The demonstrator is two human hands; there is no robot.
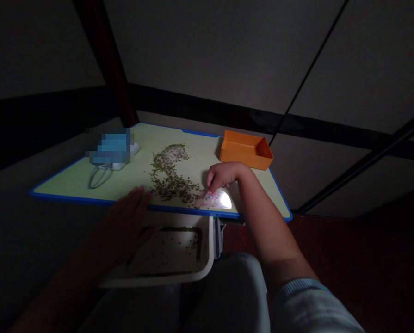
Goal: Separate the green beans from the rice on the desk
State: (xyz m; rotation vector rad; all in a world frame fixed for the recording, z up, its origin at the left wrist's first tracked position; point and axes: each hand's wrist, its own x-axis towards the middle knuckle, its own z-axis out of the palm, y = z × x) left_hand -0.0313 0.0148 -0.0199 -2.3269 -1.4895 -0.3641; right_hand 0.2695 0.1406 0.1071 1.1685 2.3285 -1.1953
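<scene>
Small greenish-brown seeds or grains (pixel 174 187) lie scattered in a curved band over a pale board-topped table (pixel 203 157) with a blue rim. My right hand (pixel 222 177) is closed over a clear plastic piece with pink markings (pixel 212 200), which has a rounded right end and a bright glare. This piece lies flat by the front edge, touching the right end of the grains. My left hand (pixel 132 208) rests with outstretched fingers on the front edge, left of the grains, and appears to hold nothing. Its thumb reaches down over an off-white bin (pixel 210 249).
An orange open box (pixel 244 155) stands at the back right of the table. At the left is a blurred blue object (pixel 112 147) on a white base with a grey cord (pixel 97 178). Loose grains lie inside the off-white bin below the edge. Walls close in behind.
</scene>
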